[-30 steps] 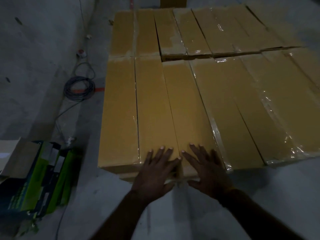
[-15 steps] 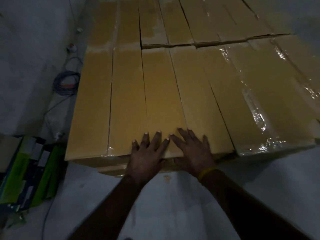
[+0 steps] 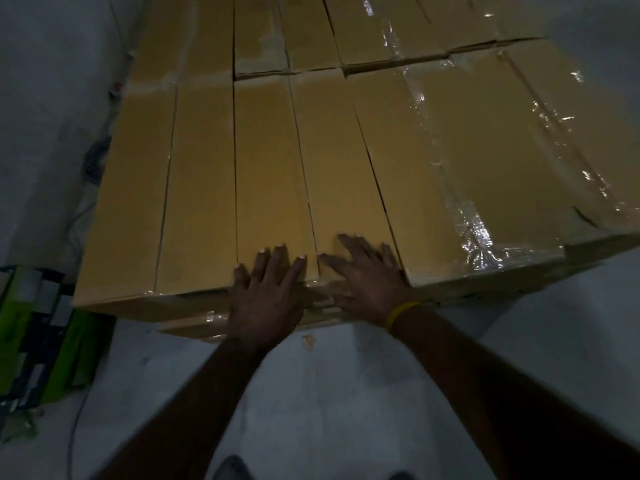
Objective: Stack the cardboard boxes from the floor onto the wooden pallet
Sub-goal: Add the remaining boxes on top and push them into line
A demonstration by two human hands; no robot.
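Both hands are flat and spread, gripping nothing: the left hand [image 3: 265, 299] and right hand [image 3: 363, 275] press side by side, just apart, on the near end of the middle cardboard box [image 3: 273, 174], likely to push it flush with its neighbours. Compared with a second ago the hands sit further onto the lid and the view has closed in. Beyond, the stacked boxes [image 3: 398, 140] hide the pallet.
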